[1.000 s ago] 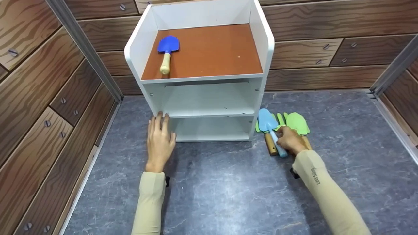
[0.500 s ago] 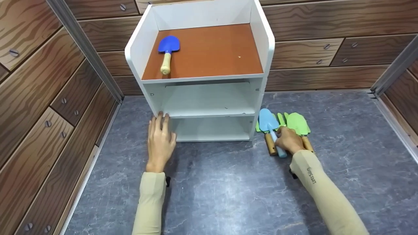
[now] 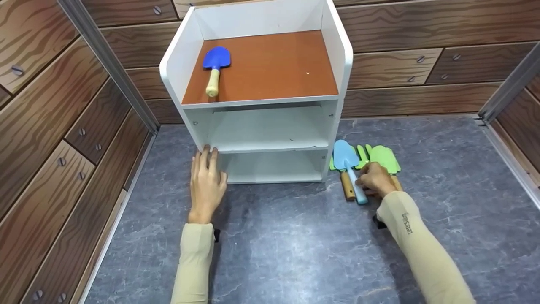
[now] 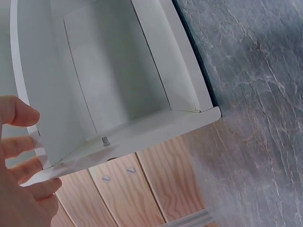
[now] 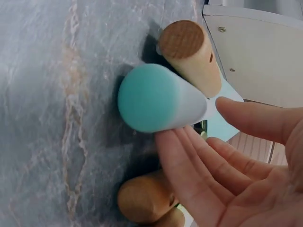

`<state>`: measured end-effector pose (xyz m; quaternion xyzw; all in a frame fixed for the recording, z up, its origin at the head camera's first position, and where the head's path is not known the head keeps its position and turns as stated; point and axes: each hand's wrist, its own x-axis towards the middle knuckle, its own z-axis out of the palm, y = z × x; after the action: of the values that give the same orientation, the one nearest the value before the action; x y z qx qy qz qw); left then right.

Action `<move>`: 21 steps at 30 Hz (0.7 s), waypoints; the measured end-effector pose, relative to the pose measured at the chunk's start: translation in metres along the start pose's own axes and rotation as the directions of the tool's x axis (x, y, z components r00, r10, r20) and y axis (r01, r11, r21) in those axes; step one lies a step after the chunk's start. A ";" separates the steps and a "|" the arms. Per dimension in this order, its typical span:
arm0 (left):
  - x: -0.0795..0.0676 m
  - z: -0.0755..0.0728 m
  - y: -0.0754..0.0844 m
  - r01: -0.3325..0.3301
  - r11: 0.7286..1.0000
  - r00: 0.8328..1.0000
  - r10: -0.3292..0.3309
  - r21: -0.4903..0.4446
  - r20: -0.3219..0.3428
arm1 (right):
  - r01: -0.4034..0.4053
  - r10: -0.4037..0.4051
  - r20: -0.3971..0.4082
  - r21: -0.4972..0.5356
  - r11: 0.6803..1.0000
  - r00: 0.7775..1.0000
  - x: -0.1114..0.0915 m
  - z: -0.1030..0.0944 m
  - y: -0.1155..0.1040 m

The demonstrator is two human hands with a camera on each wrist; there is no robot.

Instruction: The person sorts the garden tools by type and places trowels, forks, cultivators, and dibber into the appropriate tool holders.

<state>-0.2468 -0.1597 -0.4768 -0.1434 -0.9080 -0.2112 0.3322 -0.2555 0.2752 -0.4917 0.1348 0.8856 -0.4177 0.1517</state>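
Note:
My left hand (image 3: 206, 185) rests its fingertips at the left front edge of the white shelf unit (image 3: 274, 150), where the middle board meets the side. Its fingers look fairly straight in the left wrist view. On the floor to the right of the unit, my right hand (image 3: 375, 179) is at the handle of a light blue trowel (image 3: 345, 155). In the right wrist view its extended fingers touch the underside of the handle (image 5: 156, 99), with the thumb near the opposite side. A blue trowel (image 3: 217, 59) with a pale wooden handle lies on the brown top shelf.
Beside the light blue trowel lie a green trowel (image 3: 384, 157) and a green hand fork (image 3: 363, 155), their handles partly behind my hand. Another wooden handle (image 3: 347, 186) lies just left. Wood-patterned walls (image 3: 422, 25) enclose the grey marbled floor (image 3: 270, 245).
My right hand has shifted slightly around the light blue trowel's handle, and its fingers have spread a little. The trowel stays nearly in place. My left hand has not moved.

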 end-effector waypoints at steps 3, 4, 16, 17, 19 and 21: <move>-0.001 0.000 0.000 0.004 1.000 1.000 -0.004 -0.002 -0.002 | 0.003 -0.003 -0.012 0.009 1.000 1.000 0.000 0.002 0.001; -0.001 0.000 0.000 0.004 1.000 1.000 -0.004 -0.002 -0.002 | 0.003 -0.003 -0.018 0.007 1.000 1.000 0.000 0.003 0.001; -0.001 0.000 0.000 0.014 1.000 1.000 -0.014 -0.007 0.015 | -0.033 0.031 -0.074 -0.027 0.999 0.997 0.004 0.006 0.002; 0.000 0.000 0.000 0.014 1.000 1.000 -0.014 -0.008 0.016 | -0.037 0.035 -0.078 -0.025 0.999 0.996 0.004 0.006 0.001; 0.000 0.000 0.000 0.015 1.000 1.000 -0.015 -0.009 0.017 | -0.042 0.040 -0.083 -0.023 0.999 0.996 0.005 0.006 0.001; 0.001 0.000 0.000 0.014 1.000 1.000 -0.014 -0.010 0.019 | -0.049 0.046 -0.086 -0.034 0.998 0.995 0.004 0.006 0.001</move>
<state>-0.2473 -0.1594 -0.4766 -0.1408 -0.9110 -0.2167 0.3213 -0.2582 0.2713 -0.4976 0.1705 0.8953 -0.3917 0.1262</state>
